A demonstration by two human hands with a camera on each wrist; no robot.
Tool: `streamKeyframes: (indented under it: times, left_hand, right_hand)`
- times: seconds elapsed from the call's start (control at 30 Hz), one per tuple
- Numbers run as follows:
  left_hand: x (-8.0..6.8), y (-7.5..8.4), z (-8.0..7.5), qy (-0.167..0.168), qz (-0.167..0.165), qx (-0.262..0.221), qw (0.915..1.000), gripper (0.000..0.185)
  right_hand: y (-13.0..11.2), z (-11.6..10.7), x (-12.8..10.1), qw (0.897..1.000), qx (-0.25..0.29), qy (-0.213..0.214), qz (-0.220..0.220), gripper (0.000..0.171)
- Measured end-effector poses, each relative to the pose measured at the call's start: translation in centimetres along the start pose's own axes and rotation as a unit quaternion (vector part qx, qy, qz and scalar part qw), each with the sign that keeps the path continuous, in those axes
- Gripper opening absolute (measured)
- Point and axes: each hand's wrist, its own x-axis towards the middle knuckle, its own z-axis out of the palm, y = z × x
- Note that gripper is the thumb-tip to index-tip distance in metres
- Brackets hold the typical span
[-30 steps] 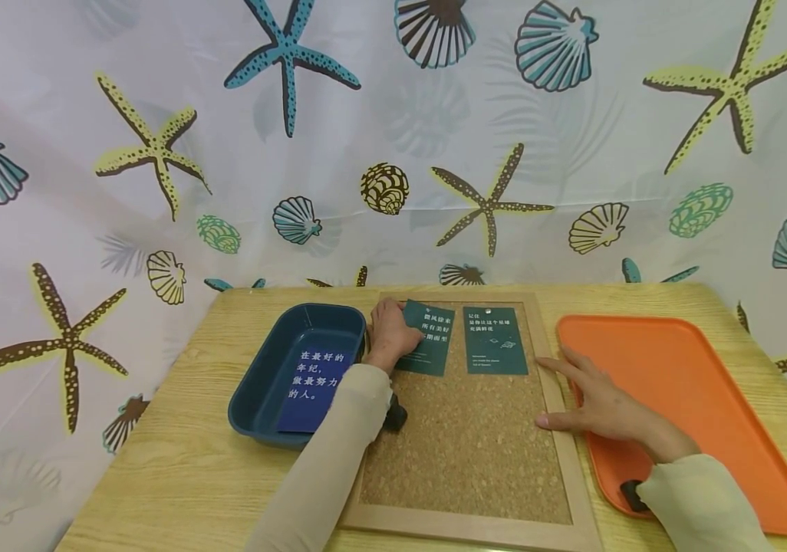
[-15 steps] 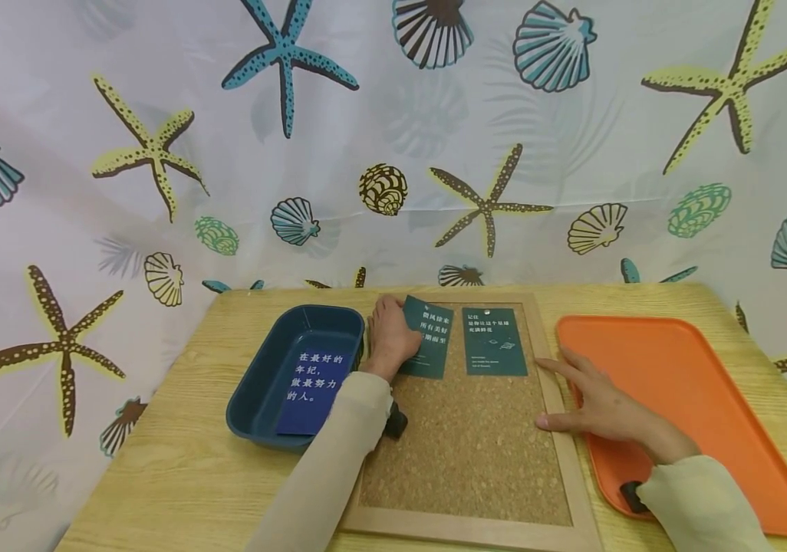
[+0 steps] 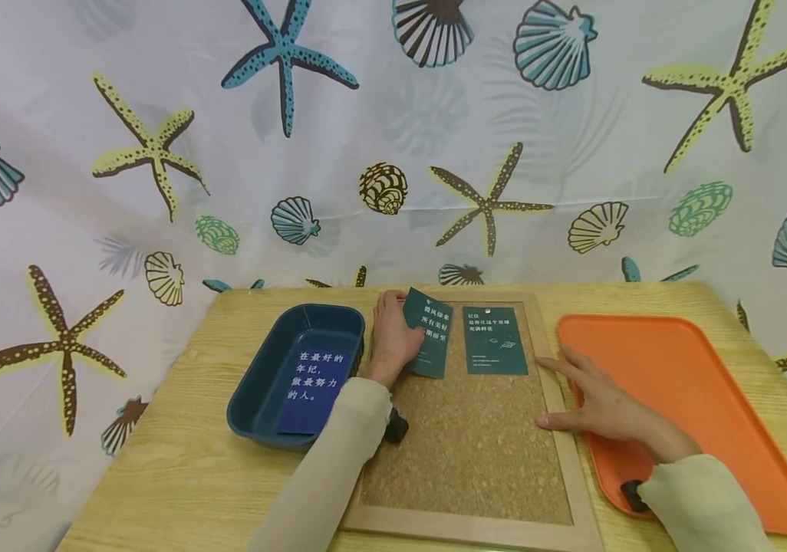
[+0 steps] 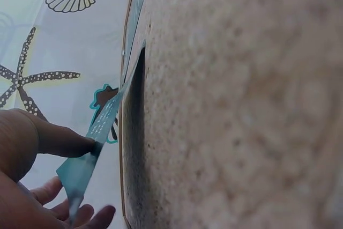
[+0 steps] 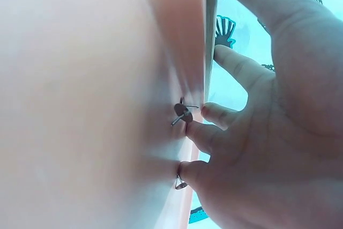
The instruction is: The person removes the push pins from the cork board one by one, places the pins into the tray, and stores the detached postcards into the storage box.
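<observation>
My left hand [image 3: 393, 337] pinches the left edge of a dark green card [image 3: 431, 333] with white print, raising that edge off the cork board [image 3: 469, 445]. In the left wrist view the thumb [image 4: 59, 140] lies on the card [image 4: 94, 148], which stands clear of the cork [image 4: 241, 105]. A second green card [image 3: 494, 341] lies flat beside it, with a pin at its top. My right hand [image 3: 600, 402] rests with spread fingers across the board's right frame and the orange tray [image 3: 697, 368]. Two metal pins [image 5: 182, 112] lie on the tray by its fingertips.
A dark blue bin [image 3: 258, 383] left of the board holds a blue card [image 3: 314, 379] with white writing. The wooden table [image 3: 179, 475] ends at a sea-print curtain [image 3: 393, 153] behind and to both sides.
The left green card has tilted further up off the cork as my left hand shifted slightly away from me. My right hand has stayed put.
</observation>
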Motion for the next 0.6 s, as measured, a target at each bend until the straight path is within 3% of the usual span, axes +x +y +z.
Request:
streamKeyframes:
  times: [0.2, 0.6]
  left_hand:
    - [-0.44, 0.02, -0.1, 0.012, 0.022, -0.014, 0.9996, 0.057]
    - [-0.93, 0.1, -0.24, 0.005, 0.012, -0.033, 0.9994, 0.062]
  right_hand:
    - [0.02, 0.12, 0.09, 1.0, -0.002, -0.002, 0.004, 0.096]
    - [0.07, 0.13, 0.0, 1.0, 0.004, -0.001, 0.001, 0.095]
